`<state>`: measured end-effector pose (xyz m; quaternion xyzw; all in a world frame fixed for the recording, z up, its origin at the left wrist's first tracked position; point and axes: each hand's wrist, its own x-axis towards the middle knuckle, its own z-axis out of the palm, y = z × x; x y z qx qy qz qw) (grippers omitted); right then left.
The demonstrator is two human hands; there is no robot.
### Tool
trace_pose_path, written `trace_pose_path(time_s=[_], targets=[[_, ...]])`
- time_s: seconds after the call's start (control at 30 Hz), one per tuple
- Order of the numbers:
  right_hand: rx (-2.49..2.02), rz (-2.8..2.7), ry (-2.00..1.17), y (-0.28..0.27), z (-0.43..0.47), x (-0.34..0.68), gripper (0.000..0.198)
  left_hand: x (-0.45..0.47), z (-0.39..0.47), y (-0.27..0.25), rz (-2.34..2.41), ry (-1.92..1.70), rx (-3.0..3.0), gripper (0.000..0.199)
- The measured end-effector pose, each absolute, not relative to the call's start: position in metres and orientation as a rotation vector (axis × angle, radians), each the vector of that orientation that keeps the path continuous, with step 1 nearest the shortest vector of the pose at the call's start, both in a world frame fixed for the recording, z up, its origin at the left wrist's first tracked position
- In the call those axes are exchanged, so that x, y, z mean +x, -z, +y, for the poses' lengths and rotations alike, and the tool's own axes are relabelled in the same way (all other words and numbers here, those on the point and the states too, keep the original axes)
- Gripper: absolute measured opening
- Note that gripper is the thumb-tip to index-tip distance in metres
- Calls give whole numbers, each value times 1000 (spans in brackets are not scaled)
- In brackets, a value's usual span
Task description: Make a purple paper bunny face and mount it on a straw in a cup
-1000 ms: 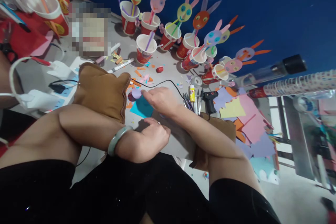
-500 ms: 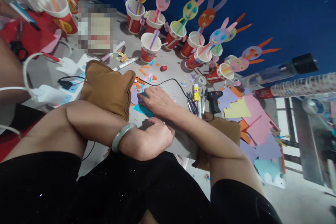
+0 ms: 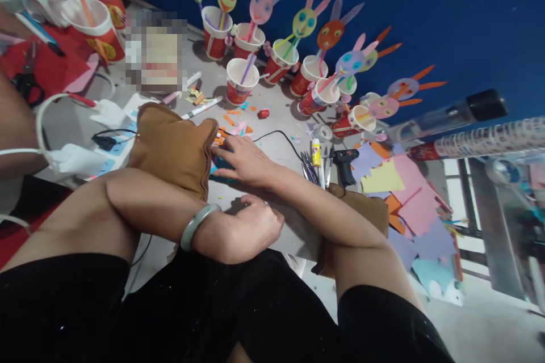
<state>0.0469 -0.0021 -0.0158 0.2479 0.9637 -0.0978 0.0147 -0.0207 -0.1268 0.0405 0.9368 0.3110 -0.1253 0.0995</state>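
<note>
Right hand [image 3: 249,164]: fingers spread wide over the blue paper [image 3: 218,163], which lies on the table [image 3: 281,106] beside the cushion [image 3: 172,150]. Left hand [image 3: 255,226]: curled, nearer the body; from here I cannot tell whether it holds anything. Beyond stand cups [image 3: 280,65]; rightward, the glue gun [image 3: 346,165].

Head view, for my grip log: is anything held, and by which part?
The right hand is spread over blue paper, gripping nothing visible; the left hand is curled, palm hidden: cannot tell.
</note>
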Motion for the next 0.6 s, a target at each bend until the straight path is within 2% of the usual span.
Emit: trace_pose_path(time_s=[0.13,0.27,0.43,0.6], targets=[[1379,2933,257,5,22,74,44,-17,-125,-39,848,355,2842,38],[1995,2488,110,-3,67,101,50,-13,-123,-26,742,203,2830,28],[2098,2290,77,4,124,104,56,-12,-118,-18,671,111,2836,23],[2121,2115,165,10,159,88,64,-13,-112,-33,611,198,2814,31]])
